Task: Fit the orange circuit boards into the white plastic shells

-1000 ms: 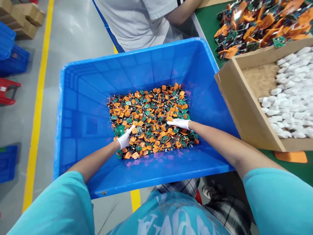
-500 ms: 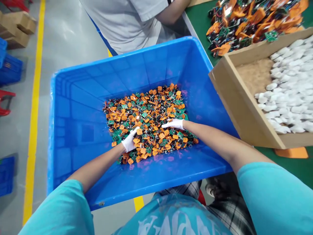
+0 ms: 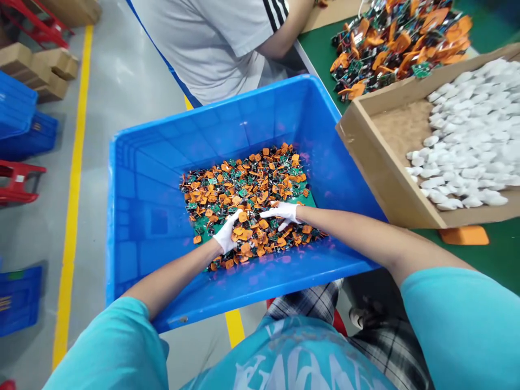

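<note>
A large blue plastic bin [image 3: 138,216] sits in front of me, its bottom covered by a heap of small green circuit boards with orange tabs [image 3: 244,184]. Both my hands wear white gloves and reach down into that heap. My left hand [image 3: 227,234] lies at the heap's near left side, fingers cupped against the parts. My right hand [image 3: 283,212] rests flat on top of the parts a little to the right, fingers spread. The two hands are close together, with a mound of parts between them.
A cardboard box [image 3: 377,162] holding several white plastic pieces [image 3: 467,141] stands on the green table [image 3: 499,254] at right. More orange and green boards [image 3: 390,43] are piled behind it. A person in a white shirt [image 3: 211,43] stands beyond the bin. Blue crates [image 3: 20,119] line the floor at left.
My two hands have drawn closer together across the heap, pushing parts into a mound between them. The view has shifted slightly.
</note>
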Tool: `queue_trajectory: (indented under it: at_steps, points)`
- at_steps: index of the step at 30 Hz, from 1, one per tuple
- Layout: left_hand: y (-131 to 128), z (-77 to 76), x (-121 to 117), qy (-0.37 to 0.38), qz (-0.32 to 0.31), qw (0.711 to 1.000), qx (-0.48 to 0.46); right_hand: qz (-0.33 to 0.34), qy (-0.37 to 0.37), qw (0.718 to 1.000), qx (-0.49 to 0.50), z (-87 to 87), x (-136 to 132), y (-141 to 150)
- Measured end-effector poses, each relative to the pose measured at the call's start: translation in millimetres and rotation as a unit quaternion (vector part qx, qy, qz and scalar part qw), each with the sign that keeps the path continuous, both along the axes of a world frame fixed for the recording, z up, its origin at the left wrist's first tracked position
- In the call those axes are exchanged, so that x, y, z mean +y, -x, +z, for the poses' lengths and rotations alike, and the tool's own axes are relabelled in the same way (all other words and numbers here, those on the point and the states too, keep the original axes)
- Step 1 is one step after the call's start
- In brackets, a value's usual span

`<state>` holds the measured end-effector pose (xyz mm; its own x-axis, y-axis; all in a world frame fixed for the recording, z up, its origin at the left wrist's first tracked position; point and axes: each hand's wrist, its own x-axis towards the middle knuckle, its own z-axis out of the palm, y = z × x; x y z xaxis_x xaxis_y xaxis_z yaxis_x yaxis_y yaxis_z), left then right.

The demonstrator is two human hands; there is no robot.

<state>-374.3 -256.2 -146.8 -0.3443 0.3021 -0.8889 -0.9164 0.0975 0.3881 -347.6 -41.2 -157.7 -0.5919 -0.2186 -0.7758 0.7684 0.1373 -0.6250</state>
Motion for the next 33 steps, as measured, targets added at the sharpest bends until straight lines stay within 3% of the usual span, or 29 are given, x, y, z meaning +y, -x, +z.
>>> queue_trajectory:
  at_steps: [6,9,15,22,28,33]
  points:
    - [-10,22.6,11,-0.071,0.033,0.997,0.017,-0.059,0.0,0.998,0.032,16.2,-21,-9]
    - [-15,36.9,13,-0.071,0.033,0.997,0.025,-0.071,0.006,0.997,0.03,28.3,-24,-15]
    - [-17,67.3,8,-0.07,0.075,0.989,0.107,-0.087,0.007,0.995,0.057,67.5,-26,-24]
    - [-19,112.6,4,-0.066,0.071,0.984,0.149,-0.079,0.012,0.989,0.127,108.6,-30,-28]
    - [-21,143.3,13,-0.067,0.081,0.973,0.207,-0.092,0.005,0.98,0.177,135.9,-22,-35]
    - [-20,175.6,39,-0.091,0.052,0.959,0.265,-0.125,0.014,0.967,0.222,165.3,1,-44]
